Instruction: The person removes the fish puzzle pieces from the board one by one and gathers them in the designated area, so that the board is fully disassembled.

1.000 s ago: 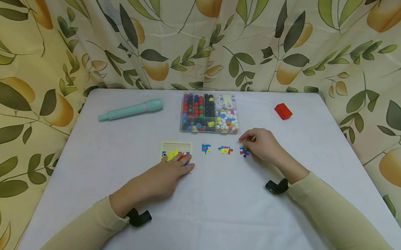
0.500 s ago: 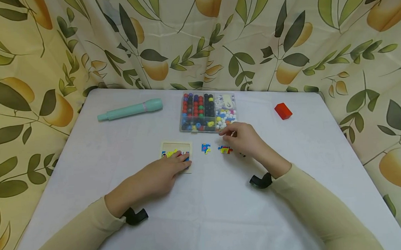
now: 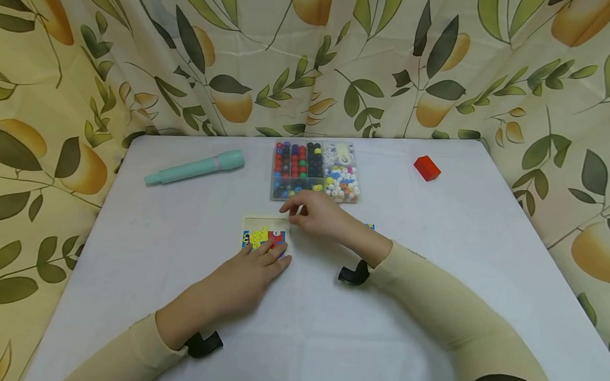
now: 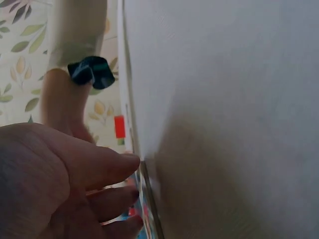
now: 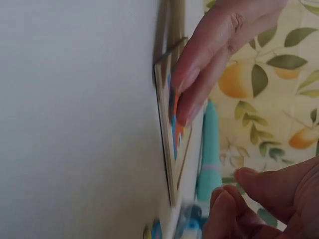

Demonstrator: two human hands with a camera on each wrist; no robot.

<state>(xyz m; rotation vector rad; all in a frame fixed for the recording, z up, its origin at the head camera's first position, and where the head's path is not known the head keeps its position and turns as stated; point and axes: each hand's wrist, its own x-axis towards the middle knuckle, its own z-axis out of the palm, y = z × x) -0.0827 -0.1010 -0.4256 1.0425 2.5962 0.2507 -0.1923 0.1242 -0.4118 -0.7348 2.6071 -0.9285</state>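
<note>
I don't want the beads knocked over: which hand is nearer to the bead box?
Right. The right hand is at the near side of the bead box, overlapping its edge in the head view; the left hand is farther back, on the puzzle tray.

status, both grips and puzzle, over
Left grip on puzzle tray, covering its near part. Right grip by far right corner, nothing visibly held. Tray partly filled.

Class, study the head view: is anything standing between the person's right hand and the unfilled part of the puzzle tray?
Nothing visible stands between the right hand and the unfilled far strip of the puzzle tray. The left hand lies over the near part, covering some fitted puzzle pieces, but leaves that strip uncovered.
</note>
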